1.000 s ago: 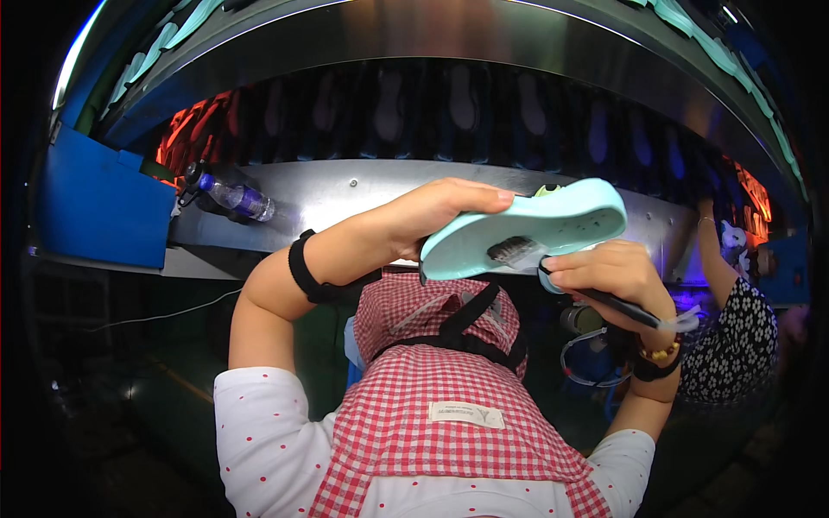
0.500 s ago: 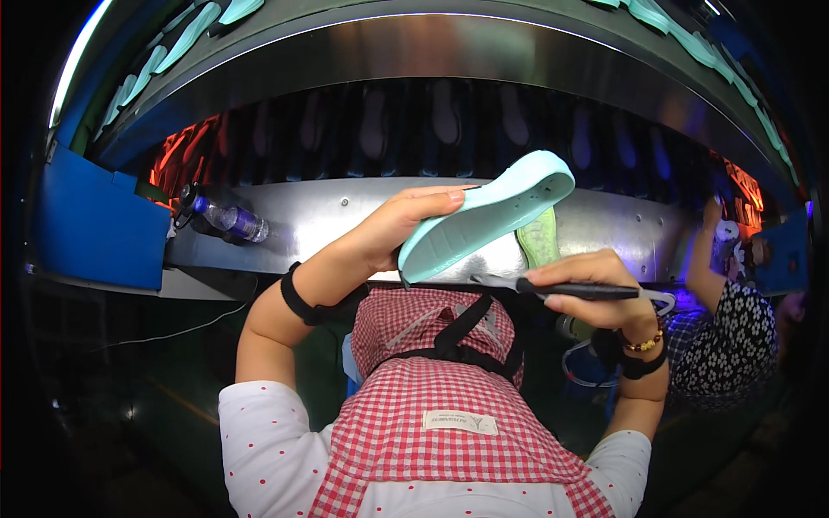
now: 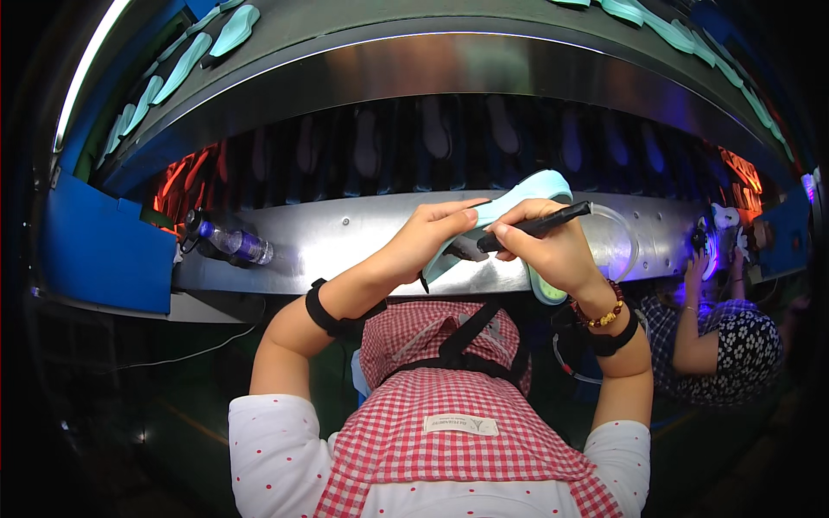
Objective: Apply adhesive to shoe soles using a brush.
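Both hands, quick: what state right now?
Left hand: closed, holding the turquoise shoe sole.
Right hand: closed around the black-handled tool.

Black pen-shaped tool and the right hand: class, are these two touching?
Touching. The head view shows the right hand gripping the black pen-shaped tool, pinching it near its lower end.

The apron (image 3: 389,453) had little red and white checks. A pale tag (image 3: 460,425) with dark print sat on its front. A black tie (image 3: 456,344) crossed the apron. Around it showed a white shirt (image 3: 281,440) with red dots and short sleeves (image 3: 617,449). Left of the apron, one arm (image 3: 367,281) had a black band (image 3: 321,309). Right of it, the other had a black strap (image 3: 617,339) and red-brown and gold beads (image 3: 604,317).
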`<state>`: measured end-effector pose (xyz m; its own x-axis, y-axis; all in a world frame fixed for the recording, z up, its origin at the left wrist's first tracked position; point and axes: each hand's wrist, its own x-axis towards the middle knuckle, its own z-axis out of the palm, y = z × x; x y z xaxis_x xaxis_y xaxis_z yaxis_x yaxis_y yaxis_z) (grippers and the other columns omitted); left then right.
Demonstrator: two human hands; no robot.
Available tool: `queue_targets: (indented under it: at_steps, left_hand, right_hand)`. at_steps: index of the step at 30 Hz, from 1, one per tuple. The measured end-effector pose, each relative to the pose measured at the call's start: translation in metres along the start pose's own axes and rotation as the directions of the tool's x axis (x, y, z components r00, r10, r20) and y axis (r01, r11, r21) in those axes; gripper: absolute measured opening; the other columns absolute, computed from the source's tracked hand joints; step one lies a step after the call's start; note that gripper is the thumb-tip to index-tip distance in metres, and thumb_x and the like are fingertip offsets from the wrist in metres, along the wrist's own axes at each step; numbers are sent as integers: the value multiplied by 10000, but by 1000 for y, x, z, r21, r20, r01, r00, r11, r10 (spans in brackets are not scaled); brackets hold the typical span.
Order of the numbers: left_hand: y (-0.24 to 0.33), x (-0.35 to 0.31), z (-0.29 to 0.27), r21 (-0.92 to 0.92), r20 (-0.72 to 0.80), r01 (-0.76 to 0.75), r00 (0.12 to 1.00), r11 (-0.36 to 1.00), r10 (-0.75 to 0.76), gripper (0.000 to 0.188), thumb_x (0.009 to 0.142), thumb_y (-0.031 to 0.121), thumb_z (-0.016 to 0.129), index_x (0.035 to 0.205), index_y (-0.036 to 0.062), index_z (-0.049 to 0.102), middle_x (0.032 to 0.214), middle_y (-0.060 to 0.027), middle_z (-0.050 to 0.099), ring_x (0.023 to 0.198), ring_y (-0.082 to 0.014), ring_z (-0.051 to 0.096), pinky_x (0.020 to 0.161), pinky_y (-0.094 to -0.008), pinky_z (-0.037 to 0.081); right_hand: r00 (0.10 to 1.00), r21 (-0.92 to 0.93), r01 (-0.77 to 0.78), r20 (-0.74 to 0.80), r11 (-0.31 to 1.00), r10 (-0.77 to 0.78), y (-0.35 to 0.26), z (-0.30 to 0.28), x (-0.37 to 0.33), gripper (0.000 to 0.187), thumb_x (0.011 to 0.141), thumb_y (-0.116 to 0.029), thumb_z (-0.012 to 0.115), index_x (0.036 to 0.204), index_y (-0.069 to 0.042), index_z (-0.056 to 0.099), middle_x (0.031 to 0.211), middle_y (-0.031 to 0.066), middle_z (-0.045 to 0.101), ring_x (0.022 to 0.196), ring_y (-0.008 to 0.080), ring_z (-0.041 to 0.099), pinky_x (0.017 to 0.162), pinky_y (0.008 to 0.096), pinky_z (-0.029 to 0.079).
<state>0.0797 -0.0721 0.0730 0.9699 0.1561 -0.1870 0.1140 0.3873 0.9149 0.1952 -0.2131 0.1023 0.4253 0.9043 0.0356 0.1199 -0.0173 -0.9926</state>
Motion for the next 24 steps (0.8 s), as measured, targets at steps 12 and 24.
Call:
queue_targets:
  at_steps: [12, 24]
  left_hand:
    - [-12, 17, -7, -13, -35, 38, 999, 999, -39, 371, 873, 172, 449, 1185, -27, 473, 990, -109, 575, 850, -142, 564, 745, -254, 459]
    - [-9, 15, -11, -61, -84, 121, 988, 991, -126, 388, 869, 177, 429, 1202, -20, 457, 1036, -125, 567, 904, -166, 565, 780, -267, 452]
  right_hand:
    - [998, 40, -62, 16, 997, 62, 13, -12, 14, 106, 763, -39, 572, 794, 60, 590, 695, 96, 597, 579, 123, 595, 529, 216, 501]
    - [992, 165, -73, -87, 984, 88, 35, -34, 23, 90, 770, -38, 568, 752, 49, 583, 708, 110, 606, 556, 125, 594, 508, 219, 505]
